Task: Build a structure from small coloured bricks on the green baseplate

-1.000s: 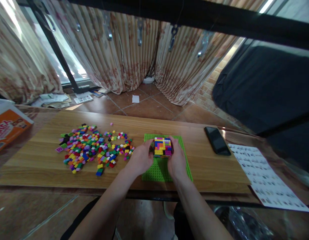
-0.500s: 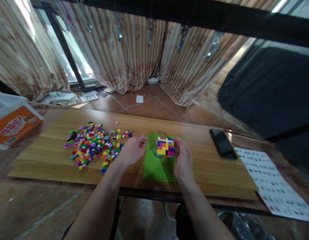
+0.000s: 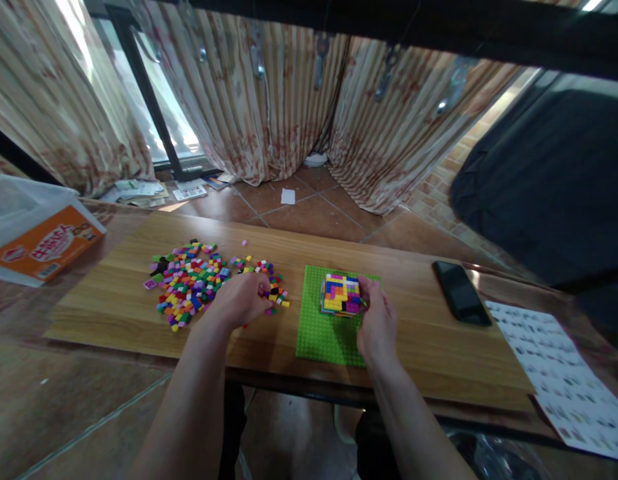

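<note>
A block of multicoloured toy bricks [image 3: 341, 294] stands on a green studded baseplate [image 3: 319, 341]. My right hand [image 3: 379, 323] is at the block's right side, its fingers curled against it; parts of the fingertips are hidden. To the left, my left hand [image 3: 243, 298] hovers low over the near edge of the loose toy bricks [image 3: 191, 280]. Its thumb and fingers are drawn together, and whatever lies between them is too small to make out. A few small bricks lie just right of those fingertips.
A black phone [image 3: 461, 293] lies on the wooden board [image 3: 413, 360] at right, near a printed sheet [image 3: 559, 373]. At far left is a white and orange box [image 3: 49, 243]. Striped curtains [image 3: 269, 100] hang beyond, and papers [image 3: 139, 191] lie on the floor.
My left hand has moved left, from the baseplate's left edge to the loose bricks. My right hand stays at the brick block. The whole view has shifted slightly.
</note>
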`<state>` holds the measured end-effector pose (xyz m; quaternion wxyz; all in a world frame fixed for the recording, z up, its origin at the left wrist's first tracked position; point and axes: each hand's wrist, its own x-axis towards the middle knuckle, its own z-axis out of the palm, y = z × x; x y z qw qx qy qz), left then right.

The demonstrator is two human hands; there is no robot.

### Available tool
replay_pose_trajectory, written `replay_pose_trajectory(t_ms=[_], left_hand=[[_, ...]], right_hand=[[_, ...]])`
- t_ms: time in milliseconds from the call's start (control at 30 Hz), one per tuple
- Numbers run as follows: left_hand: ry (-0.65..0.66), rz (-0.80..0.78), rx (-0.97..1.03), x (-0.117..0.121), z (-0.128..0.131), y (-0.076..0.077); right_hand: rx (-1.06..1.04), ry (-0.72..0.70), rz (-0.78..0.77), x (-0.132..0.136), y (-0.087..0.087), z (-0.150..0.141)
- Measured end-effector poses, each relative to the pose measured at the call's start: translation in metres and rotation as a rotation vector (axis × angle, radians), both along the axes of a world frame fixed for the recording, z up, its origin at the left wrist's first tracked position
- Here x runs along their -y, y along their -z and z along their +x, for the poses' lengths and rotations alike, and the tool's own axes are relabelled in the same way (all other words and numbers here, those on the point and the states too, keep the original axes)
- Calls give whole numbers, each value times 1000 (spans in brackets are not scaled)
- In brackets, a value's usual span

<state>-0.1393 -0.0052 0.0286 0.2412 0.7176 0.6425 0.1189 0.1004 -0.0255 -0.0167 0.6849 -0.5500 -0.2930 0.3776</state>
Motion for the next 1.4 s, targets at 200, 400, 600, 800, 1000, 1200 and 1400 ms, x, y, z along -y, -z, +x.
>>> replay_pose_trajectory(t_ms=[200,400,600,800,1000,1200,1400], left_hand=[[-28,-24,-90,2,12,-9],[-51,-15,-131,4,22,-13],[-46,9,-117,4,24,-7],[-40,12,-118,1,24,-5],[-64,-20,-97,-1,23,-6],[-37,46,-20,-4,17,-3],[56,94,340,-8,19,-2]], right_hand=[[-21,9,-7,-1,-2,0],[-16,20,-12,-2,-2,-1],[5,-4,-22,-2,-2,1],[-14,-5,-24,-1,-3,1],[-9,-12,-34,-1,-4,1],[-44,-15,-50,-3,-5,1],[19,32,-26,-3,-5,4]])
